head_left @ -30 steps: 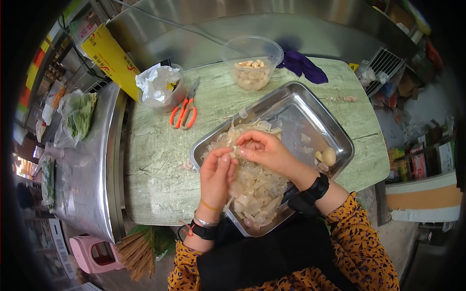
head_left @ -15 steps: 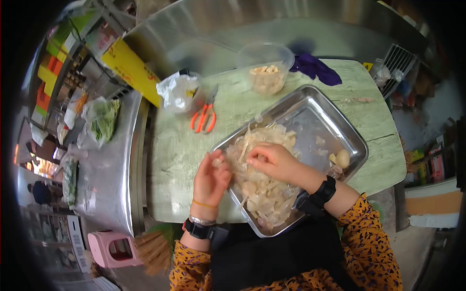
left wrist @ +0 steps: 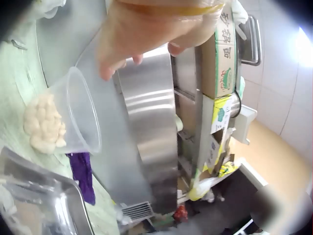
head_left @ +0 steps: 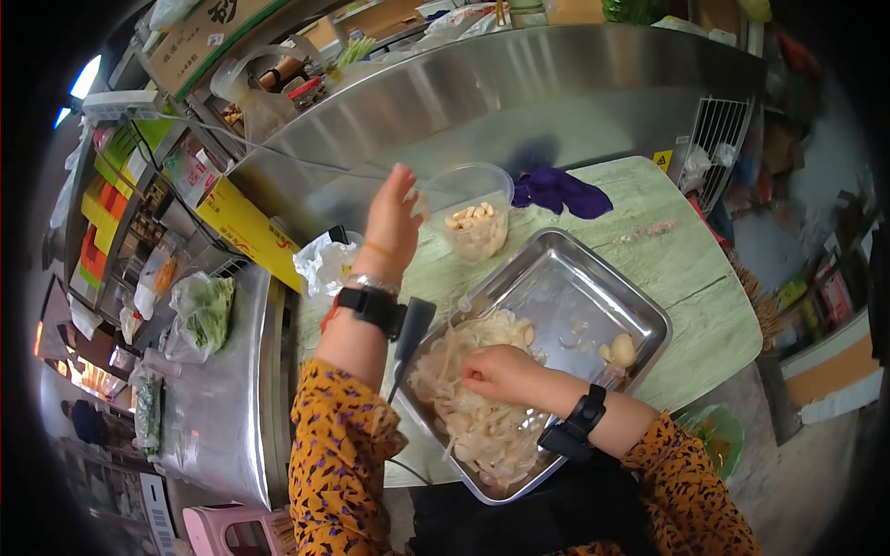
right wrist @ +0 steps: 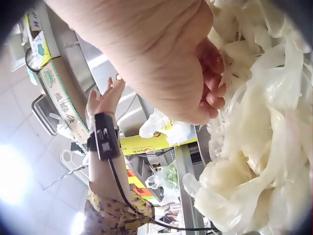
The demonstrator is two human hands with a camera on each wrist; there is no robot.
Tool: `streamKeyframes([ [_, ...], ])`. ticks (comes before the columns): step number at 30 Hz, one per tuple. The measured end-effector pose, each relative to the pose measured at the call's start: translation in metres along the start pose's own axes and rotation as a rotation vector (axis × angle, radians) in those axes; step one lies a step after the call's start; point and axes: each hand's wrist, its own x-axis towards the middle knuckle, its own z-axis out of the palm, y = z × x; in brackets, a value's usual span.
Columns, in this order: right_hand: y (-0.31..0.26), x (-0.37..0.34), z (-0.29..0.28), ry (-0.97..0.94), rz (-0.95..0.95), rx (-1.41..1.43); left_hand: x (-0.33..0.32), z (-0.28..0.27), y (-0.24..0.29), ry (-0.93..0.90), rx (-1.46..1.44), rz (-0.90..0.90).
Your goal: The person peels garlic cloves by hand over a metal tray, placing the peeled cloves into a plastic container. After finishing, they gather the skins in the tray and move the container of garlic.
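My left hand (head_left: 394,222) is raised beside the left rim of a clear tub (head_left: 501,190) of pale peeled cloves (head_left: 473,218). Its fingers are extended in the right wrist view, with a small pale spot at one fingertip that I cannot identify. My right hand (head_left: 505,372), fingers curled, rests over a heap of thin pale skins (head_left: 487,440) in a metal tray (head_left: 579,283). No object shows between its fingers (right wrist: 212,88), though their inner side is partly hidden. Larger pale pieces (head_left: 621,350) lie at the tray's right side.
A purple cloth (head_left: 565,192) lies right of the tub. Behind the table (head_left: 705,306) rises a metal panel (head_left: 445,120). A white crumpled bag (head_left: 324,264) and a yellow box (head_left: 246,227) are at the left, past my left forearm.
My left hand has left the tray, moving up and forward to beside the tub. My right hand remains over the skins, its fingers now curled. The head view has tilted upward.
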Motion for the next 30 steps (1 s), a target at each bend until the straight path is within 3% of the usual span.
streamKeyframes([
  [4,0.0,0.0,-0.001,0.046,0.008,-0.015,-0.001,-0.016,-0.023,-0.005,0.282,0.123],
  [6,0.0,0.003,-0.002,0.289,0.014,0.02,-0.037,-0.024,-0.017,-0.039,0.291,0.034],
  [8,-0.006,0.006,-0.009,0.362,0.101,0.128,-0.072,-0.042,-0.024,-0.093,0.248,0.045],
  [11,-0.018,0.006,-0.022,0.33,0.141,0.197,-0.137,-0.058,-0.032,0.014,0.153,-0.008],
  [13,-0.025,0.005,-0.031,0.126,0.11,0.336,-0.168,-0.071,-0.053,0.03,0.051,-0.015],
  [14,-0.026,0.005,-0.033,0.114,0.111,0.333,-0.181,-0.075,-0.062,0.033,-0.048,-0.007],
  [16,-0.028,0.004,-0.033,-0.223,-0.063,0.206,-0.202,-0.071,-0.081,0.079,-0.173,0.032],
  [17,-0.029,0.002,-0.028,-0.238,-0.058,0.206,-0.207,-0.068,-0.091,0.102,-0.247,0.042],
  [19,-0.032,-0.002,-0.017,-0.344,-0.237,0.133,-0.212,-0.065,-0.112,0.12,-0.322,0.067],
  [24,-0.032,-0.003,-0.005,-0.35,-0.308,-0.03,-0.214,-0.064,-0.12,0.085,-0.253,0.128],
  [26,-0.036,-0.001,-0.012,-0.375,-0.087,0.006,-0.213,-0.064,-0.118,0.077,-0.24,0.105],
  [27,-0.034,0.001,-0.013,-0.37,-0.089,-0.007,-0.213,-0.065,-0.119,0.069,-0.251,0.143],
  [29,-0.027,0.003,-0.015,-0.02,0.033,0.347,-0.217,-0.06,-0.119,0.149,-0.205,0.14],
  [30,-0.024,0.004,-0.017,-0.014,0.025,0.331,-0.218,-0.057,-0.118,0.24,-0.153,0.128],
])
